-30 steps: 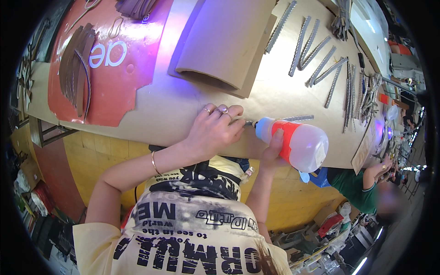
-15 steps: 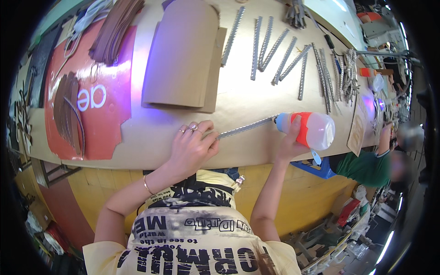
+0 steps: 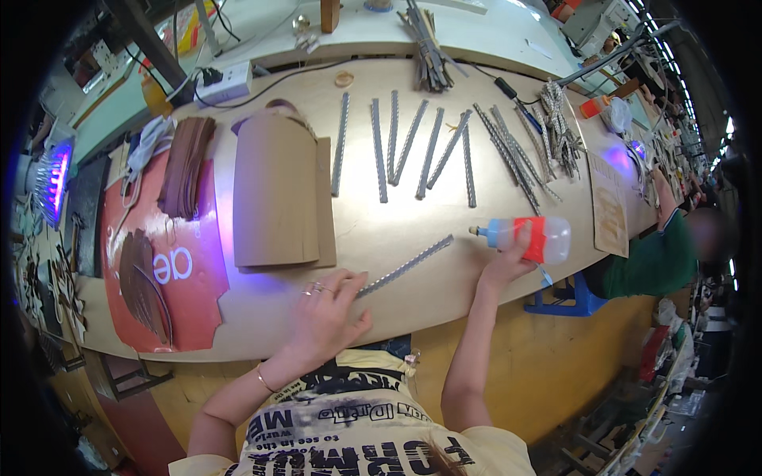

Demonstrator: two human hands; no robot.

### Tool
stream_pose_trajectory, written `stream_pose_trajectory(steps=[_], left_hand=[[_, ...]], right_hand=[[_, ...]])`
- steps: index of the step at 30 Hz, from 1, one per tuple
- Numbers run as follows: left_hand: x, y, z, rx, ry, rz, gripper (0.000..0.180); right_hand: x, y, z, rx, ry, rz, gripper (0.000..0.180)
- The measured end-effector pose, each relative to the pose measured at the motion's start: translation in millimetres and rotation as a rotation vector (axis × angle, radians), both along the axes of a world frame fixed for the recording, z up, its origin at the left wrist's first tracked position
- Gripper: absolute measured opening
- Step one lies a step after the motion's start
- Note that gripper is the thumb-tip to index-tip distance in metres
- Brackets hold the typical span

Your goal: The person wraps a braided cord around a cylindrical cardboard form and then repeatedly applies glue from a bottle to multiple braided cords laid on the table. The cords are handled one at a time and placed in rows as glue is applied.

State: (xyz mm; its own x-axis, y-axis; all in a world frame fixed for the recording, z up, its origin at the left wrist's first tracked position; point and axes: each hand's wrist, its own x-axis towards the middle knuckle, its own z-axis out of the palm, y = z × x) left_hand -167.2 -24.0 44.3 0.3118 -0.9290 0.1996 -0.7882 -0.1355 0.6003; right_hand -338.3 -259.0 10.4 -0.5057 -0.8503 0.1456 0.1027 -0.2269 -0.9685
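Resting on plywood bench (workshop): left hand pinning strip.

One glue bottle, one grey strip near the hands, about six grey strips laid out farther back, one bundle far, one folded cardboard, two hands.

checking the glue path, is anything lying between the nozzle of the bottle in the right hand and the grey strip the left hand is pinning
Nothing visible does. The right hand holds the squeeze bottle with its nozzle pointing left toward the far end of the grey strip; only bare tabletop shows between them. The left hand presses the strip's near end.
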Motion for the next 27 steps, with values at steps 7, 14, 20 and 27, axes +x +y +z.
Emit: stream_pose_trajectory(steps=[7,14,20,27], left_hand=[[-34.7,-72.6,-11.0,0.084,-0.071,-0.124,0.070],[-43.2,-86.7,-13.9,0.250,-0.016,-0.054,0.071],[-27.6,-96.4,-1.2,0.267,0.180,-0.001,0.069],[26.3,-128.9,38.2,0.172,0.363,0.144,0.070]], right_hand=[[-43.3,-19.9,-7.9,0.123,-0.506,0.014,0.059],[-46.4,-25.4,-14.5,0.141,-0.608,-0.022,0.044],[-45.9,-22.9,-8.8,0.160,-0.619,-0.049,0.046],[-44.9,-21.3,-6.2,0.127,-0.670,-0.035,0.045]])
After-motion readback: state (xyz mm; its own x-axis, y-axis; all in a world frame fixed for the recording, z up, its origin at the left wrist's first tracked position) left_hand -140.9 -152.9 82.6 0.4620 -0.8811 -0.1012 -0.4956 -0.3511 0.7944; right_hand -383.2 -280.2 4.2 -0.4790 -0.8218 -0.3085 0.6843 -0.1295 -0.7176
